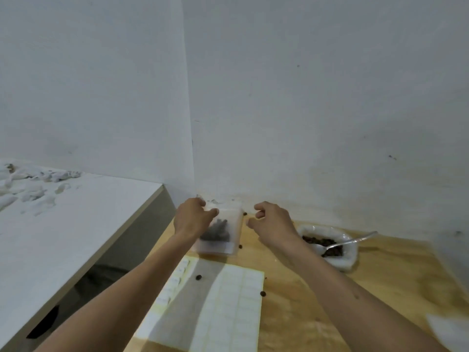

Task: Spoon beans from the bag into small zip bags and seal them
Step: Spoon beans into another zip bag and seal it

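A small clear zip bag (229, 224) with dark beans in its lower half stands against the wall at the back of the wooden table (380, 280). My left hand (193, 217) pinches the bag's top left corner. My right hand (271, 222) hovers just right of the bag, fingers curled, nothing visibly in it. To the right, an open white bag of beans (340, 260) lies on the table with a metal spoon (350, 241) resting in it, handle pointing right.
Sheets of white labels (228, 308) lie on the table near me. Several loose beans (198, 277) are scattered around them. A white counter (63, 224) with crumpled white material stands to the left. White walls close off the back.
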Demonstrator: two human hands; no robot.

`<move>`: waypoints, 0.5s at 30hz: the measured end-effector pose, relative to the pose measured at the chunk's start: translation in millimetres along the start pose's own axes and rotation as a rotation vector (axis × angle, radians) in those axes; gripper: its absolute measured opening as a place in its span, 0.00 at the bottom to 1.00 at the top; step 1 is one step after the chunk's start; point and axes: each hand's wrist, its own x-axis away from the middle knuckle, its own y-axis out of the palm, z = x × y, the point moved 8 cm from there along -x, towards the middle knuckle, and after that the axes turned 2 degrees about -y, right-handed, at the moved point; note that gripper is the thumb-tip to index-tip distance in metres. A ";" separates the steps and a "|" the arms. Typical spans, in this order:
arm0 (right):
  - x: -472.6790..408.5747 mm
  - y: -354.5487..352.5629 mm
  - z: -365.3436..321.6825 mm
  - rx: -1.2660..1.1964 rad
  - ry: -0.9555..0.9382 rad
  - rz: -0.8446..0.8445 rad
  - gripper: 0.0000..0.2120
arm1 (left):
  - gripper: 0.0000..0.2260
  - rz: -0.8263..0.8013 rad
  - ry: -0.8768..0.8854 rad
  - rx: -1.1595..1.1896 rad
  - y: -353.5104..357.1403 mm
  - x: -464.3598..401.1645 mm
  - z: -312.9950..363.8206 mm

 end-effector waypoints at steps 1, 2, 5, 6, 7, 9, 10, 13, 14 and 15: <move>2.7 -14.8 2.3 0.029 -0.017 0.031 0.24 | 0.22 0.018 0.040 0.010 1.4 7.6 15.0; 6.4 -31.0 5.1 0.062 -0.033 0.066 0.23 | 0.21 0.031 0.082 0.031 4.7 17.1 31.4; 23.9 -85.1 21.1 0.112 -0.021 0.160 0.20 | 0.18 0.039 0.233 0.117 25.2 49.1 86.1; 31.3 -104.1 28.3 0.137 -0.005 0.187 0.20 | 0.17 0.030 0.281 0.146 34.3 59.9 104.2; 39.8 -122.8 37.1 0.168 0.013 0.215 0.20 | 0.16 0.010 0.325 0.173 44.4 71.1 122.0; 59.6 -159.0 58.8 0.221 0.067 0.262 0.20 | 0.15 -0.053 0.404 0.210 67.3 95.9 157.1; 71.2 -176.1 70.0 0.245 0.097 0.283 0.20 | 0.14 -0.093 0.441 0.219 79.7 109.3 173.9; 105.5 -217.0 111.3 0.348 0.216 0.288 0.20 | 0.14 -0.238 0.557 0.213 120.7 153.8 216.7; 116.4 -227.0 127.1 0.383 0.272 0.267 0.21 | 0.15 -0.304 0.598 0.187 136.2 169.6 227.5; 127.8 -235.4 143.6 0.409 0.334 0.241 0.20 | 0.17 -0.372 0.644 0.140 152.4 185.8 237.2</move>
